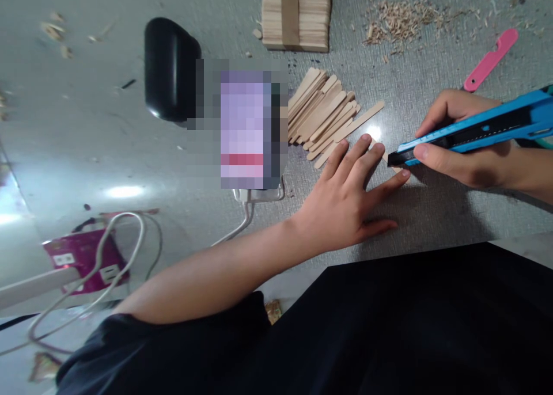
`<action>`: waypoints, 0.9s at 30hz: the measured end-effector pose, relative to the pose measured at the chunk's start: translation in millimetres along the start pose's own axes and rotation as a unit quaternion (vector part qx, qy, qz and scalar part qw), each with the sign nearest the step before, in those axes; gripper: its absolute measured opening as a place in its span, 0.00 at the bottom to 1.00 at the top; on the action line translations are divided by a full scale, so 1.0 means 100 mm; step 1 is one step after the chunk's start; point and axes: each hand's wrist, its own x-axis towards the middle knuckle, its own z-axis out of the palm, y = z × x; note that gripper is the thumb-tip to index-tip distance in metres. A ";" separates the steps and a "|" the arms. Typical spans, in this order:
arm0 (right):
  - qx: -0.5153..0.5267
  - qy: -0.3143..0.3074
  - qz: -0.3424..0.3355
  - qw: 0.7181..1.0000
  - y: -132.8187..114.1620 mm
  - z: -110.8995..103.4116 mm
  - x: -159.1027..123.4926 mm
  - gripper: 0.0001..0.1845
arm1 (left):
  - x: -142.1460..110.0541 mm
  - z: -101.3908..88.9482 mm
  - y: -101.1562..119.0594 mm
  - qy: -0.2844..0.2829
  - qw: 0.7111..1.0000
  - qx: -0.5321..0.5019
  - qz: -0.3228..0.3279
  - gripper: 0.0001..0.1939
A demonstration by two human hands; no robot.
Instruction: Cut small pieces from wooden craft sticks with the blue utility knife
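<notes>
My left hand lies flat on the grey mat with fingers spread, pressing on a wooden stick whose end barely shows at the fingertips. My right hand is closed round a blue utility knife, its black tip touching the mat right beside my left fingertips. A loose pile of wooden craft sticks lies just beyond my left hand.
A banded stack of sticks stands at the far edge, with wood shavings to its right. A pink tool lies far right. A black object, a blurred phone with white cable sit left.
</notes>
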 end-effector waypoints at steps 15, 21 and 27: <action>0.006 0.000 -0.003 1.000 0.00 0.00 0.00 0.07 | 0.01 -0.03 0.02 -0.010 1.000 0.006 -0.003 0.45; 0.004 -0.007 0.022 1.000 -0.04 0.00 0.00 0.07 | 0.00 0.00 0.01 -0.005 1.000 0.003 -0.004 0.45; -0.009 -0.001 0.023 1.000 -0.05 -0.02 -0.02 0.07 | 0.01 -0.01 0.01 0.000 1.000 0.006 0.002 0.44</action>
